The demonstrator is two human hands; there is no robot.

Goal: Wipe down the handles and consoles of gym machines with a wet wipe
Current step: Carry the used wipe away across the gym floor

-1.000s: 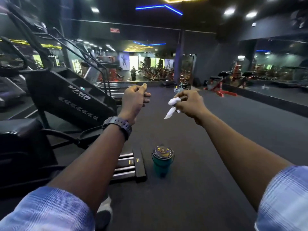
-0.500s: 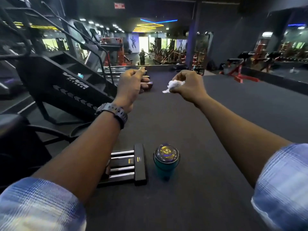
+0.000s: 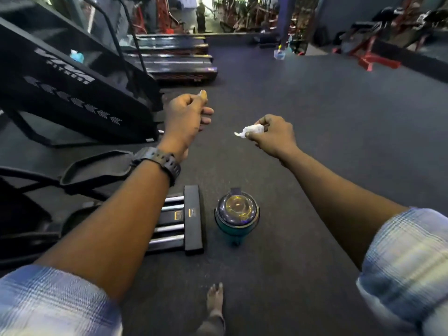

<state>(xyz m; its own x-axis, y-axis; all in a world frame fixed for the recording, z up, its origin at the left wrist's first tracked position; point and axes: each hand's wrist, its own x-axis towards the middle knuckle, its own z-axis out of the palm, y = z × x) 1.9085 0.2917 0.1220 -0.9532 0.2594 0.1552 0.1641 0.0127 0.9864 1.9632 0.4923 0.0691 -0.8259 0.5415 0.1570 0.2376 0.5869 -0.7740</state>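
My right hand (image 3: 272, 135) pinches a crumpled white wet wipe (image 3: 249, 130) between thumb and fingertips, held out over the dark floor. My left hand (image 3: 185, 117) is stretched forward beside it in a loose fist with nothing visible in it, a dark watch (image 3: 158, 161) on the wrist. A black stair-climber machine (image 3: 72, 93) with handrails stands to the left, apart from both hands. A teal tub with a domed lid (image 3: 237, 214) stands on the floor below and between my arms.
A black machine base with metal bars (image 3: 184, 221) lies left of the tub. Treadmill decks (image 3: 174, 59) sit behind the stair-climber. Red benches (image 3: 371, 57) stand at the far right. A bare foot (image 3: 214, 299) shows at the bottom. A person stands far back.
The view has tilted down toward the floor. Both hands have lowered and moved farther apart; the wipe stays pinched in my right hand.
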